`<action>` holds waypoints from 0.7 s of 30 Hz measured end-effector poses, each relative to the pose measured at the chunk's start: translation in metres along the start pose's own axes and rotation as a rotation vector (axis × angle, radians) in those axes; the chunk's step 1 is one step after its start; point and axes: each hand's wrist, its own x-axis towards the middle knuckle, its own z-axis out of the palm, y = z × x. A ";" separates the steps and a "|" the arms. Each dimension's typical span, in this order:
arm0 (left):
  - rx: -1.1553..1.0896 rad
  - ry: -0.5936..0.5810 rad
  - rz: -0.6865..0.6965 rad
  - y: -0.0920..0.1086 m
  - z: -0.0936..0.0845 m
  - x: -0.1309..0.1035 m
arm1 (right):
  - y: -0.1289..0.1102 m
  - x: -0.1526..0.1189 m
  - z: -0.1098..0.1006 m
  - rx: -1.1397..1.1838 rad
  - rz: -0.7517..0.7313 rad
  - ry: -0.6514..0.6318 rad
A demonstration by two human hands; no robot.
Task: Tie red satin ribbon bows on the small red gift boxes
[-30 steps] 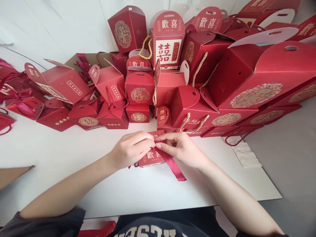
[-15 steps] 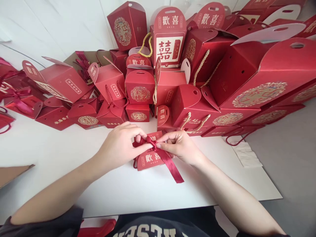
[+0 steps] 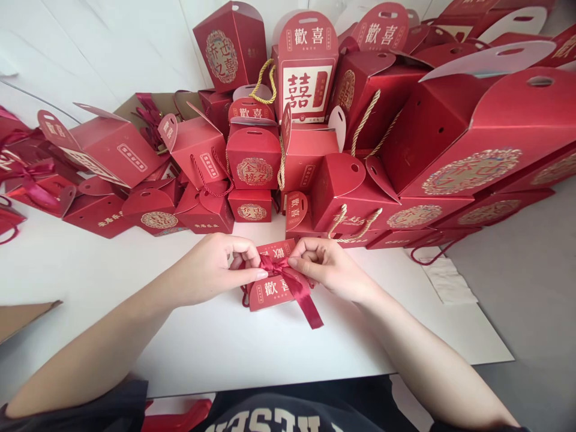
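Note:
A small red gift box (image 3: 265, 295) with pale lettering sits on the white table in front of me. Across its top lies a dark red satin ribbon (image 3: 310, 307), knotted into a bow at the middle, one tail hanging toward me. My left hand (image 3: 220, 267) pinches the bow's left loop between thumb and fingers. On the other side, my right hand (image 3: 330, 267) is closed with thumb and forefinger on the right loop. Part of a red cord handle (image 3: 245, 295) shows at the box's left edge; my hands hide some of the box's sides.
Several red gift boxes (image 3: 254, 159) are stacked along the wall behind, some with rope handles. A white cloth or tissue (image 3: 443, 281) lies at the table's right. Brown cardboard (image 3: 24, 318) juts in at the left. The white table (image 3: 252, 354) ends at its front edge near my body.
Both hands have drawn slightly apart, my left moving further left. The bow's loops now show spread to each side of the knot, and the hanging tail has shifted a little left.

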 end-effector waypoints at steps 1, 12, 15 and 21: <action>0.015 -0.012 -0.003 0.001 -0.002 -0.002 | 0.000 0.000 -0.001 -0.010 -0.003 0.007; 0.228 -0.058 -0.006 -0.004 -0.021 -0.003 | 0.005 -0.006 -0.012 -0.191 0.031 0.107; 0.321 0.052 0.012 -0.008 -0.019 0.000 | 0.000 -0.007 -0.014 -0.194 0.044 0.065; 0.265 0.172 0.105 -0.008 -0.011 0.004 | -0.008 -0.007 -0.014 -0.135 0.033 0.031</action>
